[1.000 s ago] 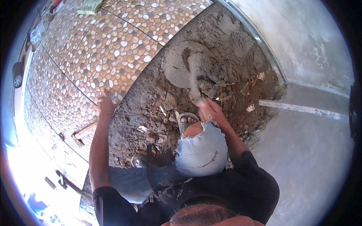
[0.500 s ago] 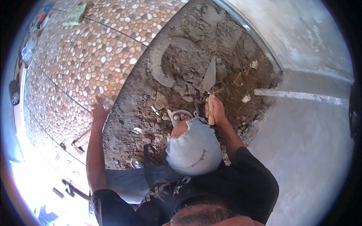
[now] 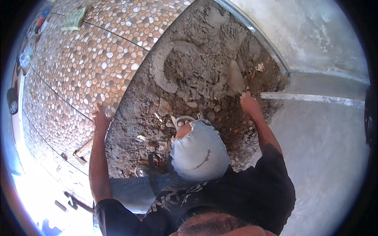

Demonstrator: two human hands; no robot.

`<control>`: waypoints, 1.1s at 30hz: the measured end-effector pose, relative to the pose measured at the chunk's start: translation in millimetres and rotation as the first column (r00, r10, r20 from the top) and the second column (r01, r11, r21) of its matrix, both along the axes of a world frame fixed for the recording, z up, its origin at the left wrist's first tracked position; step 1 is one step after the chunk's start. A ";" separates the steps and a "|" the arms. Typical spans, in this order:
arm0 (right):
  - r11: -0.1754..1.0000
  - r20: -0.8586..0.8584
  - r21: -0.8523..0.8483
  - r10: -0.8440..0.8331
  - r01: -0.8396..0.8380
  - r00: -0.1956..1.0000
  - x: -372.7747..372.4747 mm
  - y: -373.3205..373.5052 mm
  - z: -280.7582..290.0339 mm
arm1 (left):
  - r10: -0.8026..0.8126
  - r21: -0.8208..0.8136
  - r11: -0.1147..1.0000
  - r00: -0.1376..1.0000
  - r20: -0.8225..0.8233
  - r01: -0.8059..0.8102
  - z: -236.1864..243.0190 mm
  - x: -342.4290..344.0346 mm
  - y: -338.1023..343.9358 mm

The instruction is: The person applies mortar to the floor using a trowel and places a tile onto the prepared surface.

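Observation:
My right hand is closed round the handle of a trowel, which it mostly covers. The grey pointed blade lies over rough wet mortar, close to the brown soil on the right. My left hand rests with fingers apart on the edge of the pebble-patterned tiles, holding nothing. Below the mortar, rubble and small stones surround my sandalled foot.
A smooth grey wall and grey slab border the right side, with a pale raised strip. A wooden-handled tool lies left of my left forearm. A pale green slab sits on the far tiles.
My right hand has carried the trowel to the right, and its blade now leans to the upper left. My left hand stays at the tile edge.

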State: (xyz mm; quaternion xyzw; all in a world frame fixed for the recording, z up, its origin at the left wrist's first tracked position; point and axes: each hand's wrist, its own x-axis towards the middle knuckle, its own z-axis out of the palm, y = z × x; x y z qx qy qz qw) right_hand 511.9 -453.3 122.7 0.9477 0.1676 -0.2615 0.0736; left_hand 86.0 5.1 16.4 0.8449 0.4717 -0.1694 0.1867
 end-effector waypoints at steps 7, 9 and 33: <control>0.928 -0.357 0.216 -0.215 0.304 0.909 -2.6 -71.4 -16.1 | 0.010 -0.011 1.000 0.998 -0.069 -0.011 18.2 7.4 -0.7; 0.978 -0.271 0.189 -0.039 0.093 0.962 -41.1 4.3 25.2 | 0.009 0.007 1.000 0.994 -0.112 -0.009 18.4 7.5 0.1; 0.980 0.348 0.000 0.188 -0.201 0.919 150.7 -51.5 -78.3 | 0.008 -0.067 0.998 1.000 0.021 -0.007 4.0 13.0 -0.1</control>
